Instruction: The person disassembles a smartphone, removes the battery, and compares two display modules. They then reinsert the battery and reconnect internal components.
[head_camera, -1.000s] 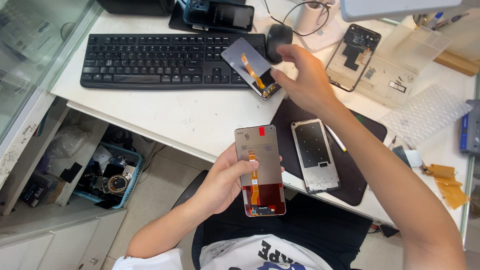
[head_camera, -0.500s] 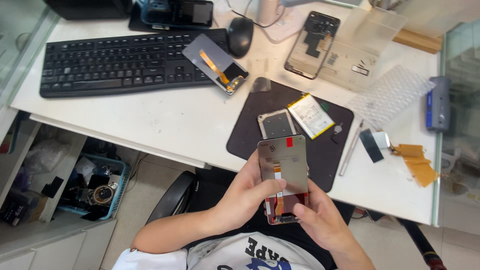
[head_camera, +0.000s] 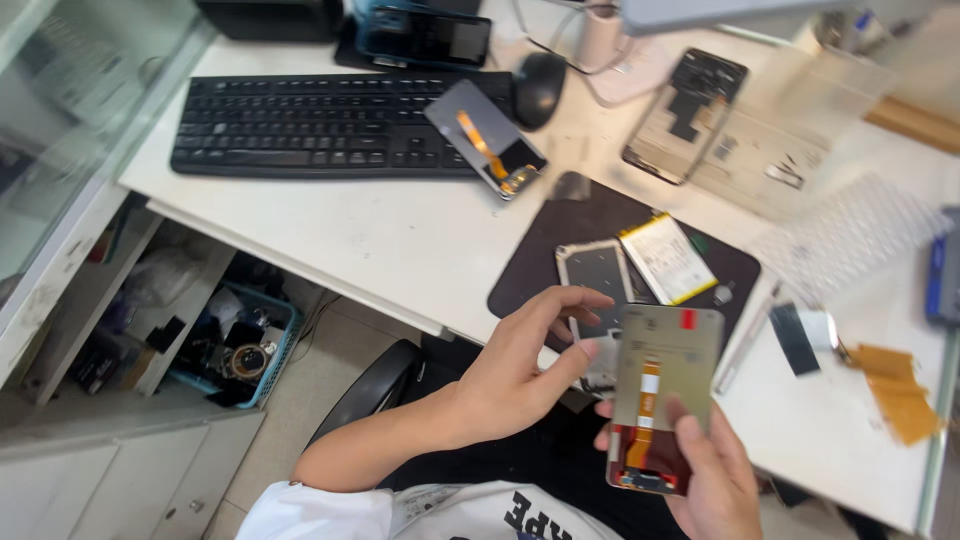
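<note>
I hold a phone screen panel (head_camera: 668, 372) with its back up, grey with a red sticker and an orange flex cable, just in front of the desk edge. My right hand (head_camera: 712, 478) grips its lower end from below, thumb resting on the back. My left hand (head_camera: 520, 372) pinches the panel's left edge with thumb and fingers. Just beyond, a black mat (head_camera: 545, 262) carries a bare phone frame (head_camera: 590, 272) and a flat battery (head_camera: 668, 258).
A second screen panel (head_camera: 485, 140) lies tilted over the edge of the black keyboard (head_camera: 320, 125), next to a mouse (head_camera: 540, 75). A phone housing (head_camera: 685, 115), bubble wrap (head_camera: 850, 235) and orange tape (head_camera: 895, 395) sit to the right. A blue bin (head_camera: 240, 350) stands under the desk.
My right hand came back from the panel on the keyboard and took hold of the held panel's lower end. The panel shifted right; my left hand moved to its left edge.
</note>
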